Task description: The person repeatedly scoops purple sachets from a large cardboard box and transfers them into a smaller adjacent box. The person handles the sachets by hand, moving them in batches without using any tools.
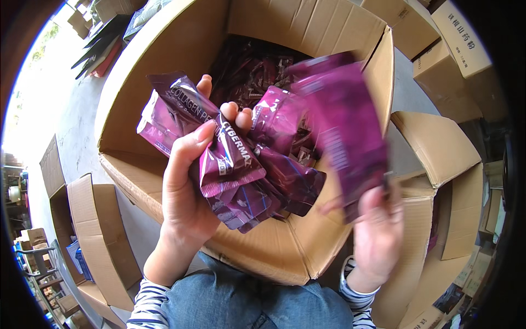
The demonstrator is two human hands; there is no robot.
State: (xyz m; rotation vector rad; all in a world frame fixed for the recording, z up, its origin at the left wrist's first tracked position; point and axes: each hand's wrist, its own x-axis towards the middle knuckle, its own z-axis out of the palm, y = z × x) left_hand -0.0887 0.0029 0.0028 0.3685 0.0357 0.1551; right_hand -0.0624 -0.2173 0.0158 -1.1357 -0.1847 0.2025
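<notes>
Several shiny purple foil sachets [236,154], bearing printed writing, are bunched in my left hand [187,181]. They fan out on both sides of my thumb and fingers. My right hand [380,234] grips the lower end of another purple sachet [341,123], which stands up blurred by motion; a second may lie behind it. Both hands are over a large open cardboard box [263,251] in front of my knees. Deep inside the box lies a heap of small dark purple sachets [263,78].
An open cardboard box [411,230] stands at the right, with a bit of purple inside. Another open box [98,234] at the left holds blue packages [82,259]. Closed cartons [448,78] are stacked at the upper right. A metal-framed cart [41,263] is at the far left.
</notes>
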